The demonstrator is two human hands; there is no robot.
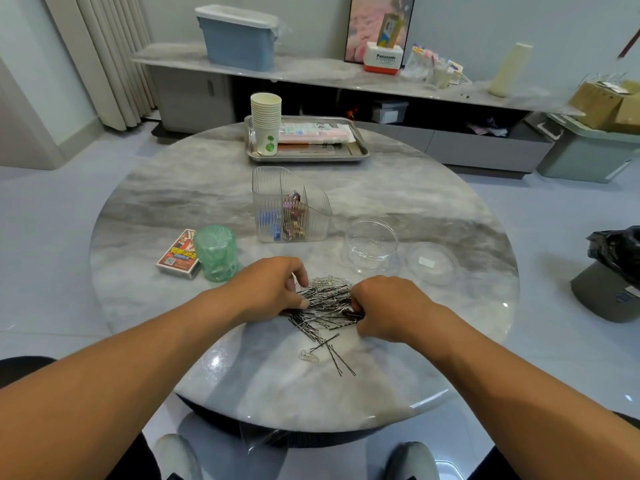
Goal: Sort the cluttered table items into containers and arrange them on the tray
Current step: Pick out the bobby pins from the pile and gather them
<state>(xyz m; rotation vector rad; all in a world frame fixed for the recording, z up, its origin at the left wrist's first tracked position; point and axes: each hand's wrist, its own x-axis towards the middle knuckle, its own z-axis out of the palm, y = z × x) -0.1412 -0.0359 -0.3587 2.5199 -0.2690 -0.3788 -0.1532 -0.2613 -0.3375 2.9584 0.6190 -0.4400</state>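
A: Where is the mixed heap of silver paper clips and black hair pins (327, 303)?

B: On the round grey marble table (207, 188), near its front edge, directly between both hands. The left hand (273, 284) pinches some pieces with curled fingers; the right hand (381, 306) also grips into the heap.

A: And the containers?

B: The round clear plastic jar (371, 249) stands behind the heap, nearer to the right hand. Further is the clear ribbed organizer (289, 206), then the steel tray (360, 152).
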